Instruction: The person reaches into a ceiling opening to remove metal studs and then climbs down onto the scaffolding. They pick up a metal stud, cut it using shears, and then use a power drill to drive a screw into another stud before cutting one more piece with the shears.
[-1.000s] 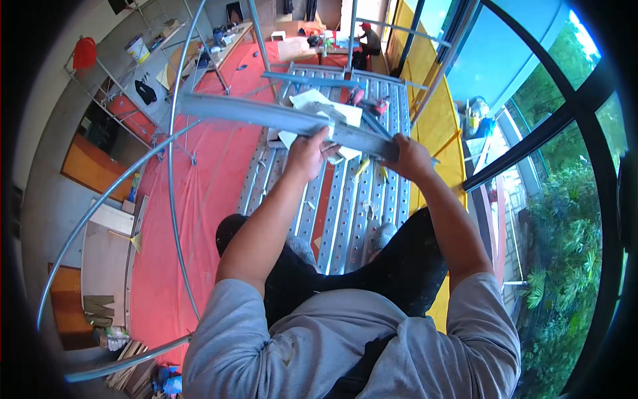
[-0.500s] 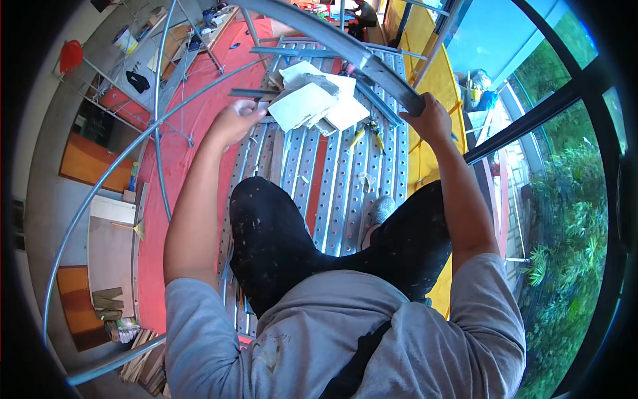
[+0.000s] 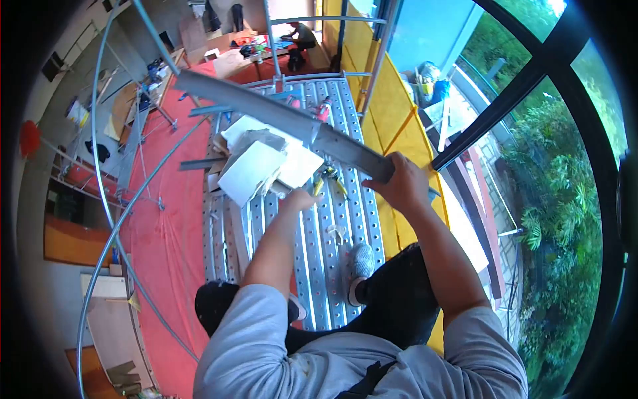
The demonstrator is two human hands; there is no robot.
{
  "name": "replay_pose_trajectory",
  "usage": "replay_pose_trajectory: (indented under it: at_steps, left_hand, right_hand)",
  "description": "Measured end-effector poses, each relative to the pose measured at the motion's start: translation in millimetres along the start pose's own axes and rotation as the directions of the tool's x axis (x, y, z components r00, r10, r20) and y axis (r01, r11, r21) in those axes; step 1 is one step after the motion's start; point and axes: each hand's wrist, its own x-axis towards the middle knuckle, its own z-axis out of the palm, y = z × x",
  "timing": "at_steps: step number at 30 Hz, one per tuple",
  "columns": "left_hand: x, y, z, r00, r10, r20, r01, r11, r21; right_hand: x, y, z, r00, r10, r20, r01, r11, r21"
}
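Observation:
A long grey metal channel (image 3: 249, 105) runs slantwise above the perforated metal planks (image 3: 325, 266). My right hand (image 3: 405, 181) is wrapped round its lower right end. My left hand (image 3: 302, 199) is just below a pile of broken white board pieces (image 3: 252, 169), near yellow-handled pliers (image 3: 320, 185). Its fingers point toward the pliers, and whether they touch anything is too small to tell. A pink and grey tool (image 3: 323, 110) lies on the planks behind the channel.
Scaffold tubes (image 3: 100, 133) curve at the left over red sheeting (image 3: 159, 246). Yellow panels (image 3: 382, 120) and a black-framed window (image 3: 492, 126) stand at the right. A person (image 3: 304, 36) sits in the far background. My shoe (image 3: 362, 261) rests on the planks.
My left hand has moved right and down from the left side of the board pile toward the pliers. The channel's far end now shows at the upper left. The view has shifted.

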Motion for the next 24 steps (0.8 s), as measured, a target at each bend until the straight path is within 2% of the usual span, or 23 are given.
replay_pose_trajectory:
  at_steps: [1,3,4,6,9,12,17,20,21,24]
  left_hand:
    - [6.1,11.3,11.3,0.999,-0.041,0.023,0.042,0.998,-0.052]
    - [28.0,21.0,48.8,0.989,-0.07,-0.131,0.06,0.995,-0.079]
    - [38.3,29.5,53.8,0.998,-0.064,-0.03,0.062,0.996,-0.063]
    - [64.6,37.9,84.7,0.967,-0.197,-0.159,0.184,0.978,-0.098]
    - [107.5,44.5,108.9,0.94,-0.229,-0.253,0.212,0.973,-0.091]
    - [104.2,69.1,91.7,0.918,-0.365,-0.153,0.351,0.93,-0.112]
    - [117.9,80.0,104.8,0.887,-0.445,-0.122,0.441,0.896,-0.062]
    - [122.9,78.7,107.2,0.89,-0.445,-0.097,0.452,0.89,0.065]
    - [124.3,76.3,109.9,0.901,-0.421,-0.103,0.427,0.903,0.047]
    - [142.0,74.2,119.8,0.863,-0.493,-0.114,0.501,0.863,0.068]
  right_hand:
    - [0.0,1.3,-0.7,1.0,0.0,-0.004,0.0,1.0,0.009]
    - [-0.3,1.5,-0.5,1.0,-0.008,-0.002,0.008,1.0,0.021]
    - [1.5,1.3,-0.6,1.0,0.007,0.014,-0.008,1.0,0.025]
    - [6.0,2.0,1.4,0.998,0.032,0.054,-0.034,0.999,0.036]
    - [16.1,7.8,9.3,0.991,0.076,0.105,-0.082,0.995,0.052]
    - [22.0,17.2,12.4,0.978,0.157,0.135,-0.167,0.984,0.066]
    - [23.8,22.5,7.1,0.942,0.283,0.181,-0.306,0.945,0.118]
    - [24.8,21.6,5.6,0.953,0.273,0.129,-0.289,0.949,0.126]
    - [26.1,21.8,5.7,0.955,0.268,0.13,-0.285,0.947,0.146]
    - [23.4,20.3,9.2,0.965,0.236,0.11,-0.255,0.945,0.203]
